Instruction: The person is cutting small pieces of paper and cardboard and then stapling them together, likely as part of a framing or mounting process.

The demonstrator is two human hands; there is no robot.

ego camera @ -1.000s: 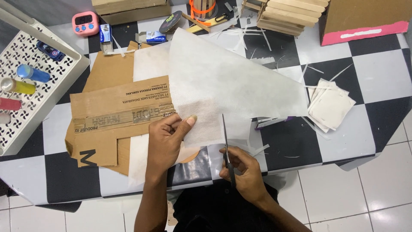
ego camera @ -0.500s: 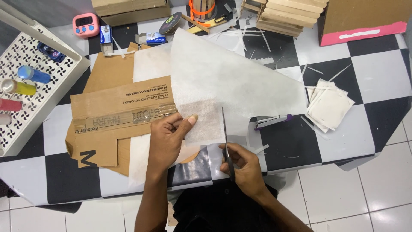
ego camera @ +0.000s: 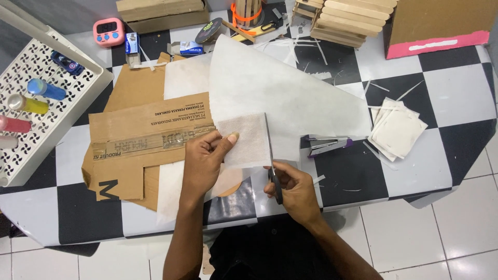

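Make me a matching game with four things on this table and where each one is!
Things:
1. scissors
2. stapler
3. pink timer
4. white squares

Places:
A. far left corner of the table, beside the white tray
B. in the right hand, cutting the thin white sheet
C. stacked at the right, past the stapler
D. lying right of the cut, on the white sheet's edge

Pairs: 1-B, 2-D, 3-A, 4-C

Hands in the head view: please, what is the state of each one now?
Left hand: closed, pinching the white paper piece between thumb and fingers.
Right hand: closed around the handles of the scissors, blades at the paper's edge.
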